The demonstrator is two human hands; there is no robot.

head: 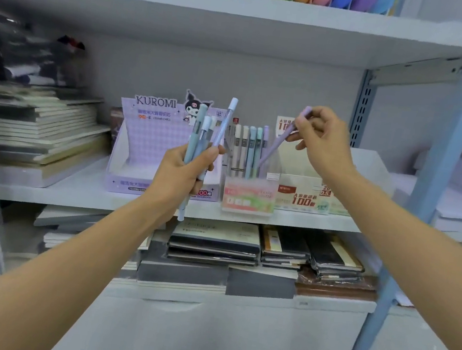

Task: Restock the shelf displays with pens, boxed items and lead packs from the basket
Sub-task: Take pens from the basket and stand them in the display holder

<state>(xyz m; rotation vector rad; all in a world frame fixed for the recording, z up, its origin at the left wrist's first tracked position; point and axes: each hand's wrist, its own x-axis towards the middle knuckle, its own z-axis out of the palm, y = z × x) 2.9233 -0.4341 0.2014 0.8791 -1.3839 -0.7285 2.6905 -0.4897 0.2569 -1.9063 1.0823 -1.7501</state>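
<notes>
1. Several blue pens stand upright in my left hand, fingers curled round them.
2. My right hand pinches a lilac pen, tilted, tip down at the clear pen holder.
3. That holder stands on the shelf, just beside the Kuromi box.

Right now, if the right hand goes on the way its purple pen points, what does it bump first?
Likely the pen holder, by the pens in it: the right hand's purple pen slants toward it. Depth is unclear.
</notes>
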